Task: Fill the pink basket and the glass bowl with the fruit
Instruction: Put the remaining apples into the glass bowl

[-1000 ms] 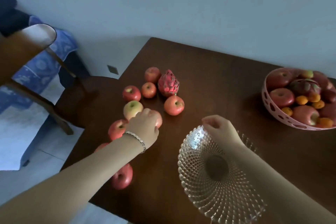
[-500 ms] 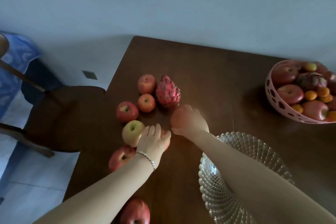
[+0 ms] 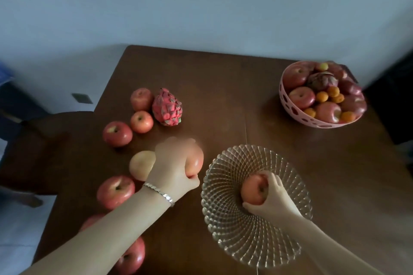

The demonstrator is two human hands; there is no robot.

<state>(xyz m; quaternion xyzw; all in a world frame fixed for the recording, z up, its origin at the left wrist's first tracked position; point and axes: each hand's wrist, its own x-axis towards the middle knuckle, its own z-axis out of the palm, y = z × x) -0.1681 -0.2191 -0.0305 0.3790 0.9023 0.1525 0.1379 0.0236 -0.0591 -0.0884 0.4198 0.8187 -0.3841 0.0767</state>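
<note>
The glass bowl (image 3: 225, 227) sits on the dark wooden table (image 3: 223, 87) in front of me. My right hand (image 3: 271, 198) grips a red apple (image 3: 253, 190) in the bowl's middle. My left hand (image 3: 174, 165), with a bracelet on the wrist, is closed around another red apple (image 3: 195, 163) just left of the bowl. The pink basket (image 3: 290, 105) at the far right holds apples, small oranges and a dragon fruit. On the left lie several loose apples, among them a pale one (image 3: 140, 165), and a pink dragon fruit (image 3: 167, 107).
A dark wooden chair (image 3: 44, 140) stands against the table's left edge. A pale wall runs behind the table, with a dark shape at the far right. Two apples (image 3: 131, 257) lie near the table's front left edge, partly under my left forearm.
My right hand has carried an apple from the pile into the glass bowl. My left hand has closed around another apple and shifted right toward the bowl. The camera view has swung right.
</note>
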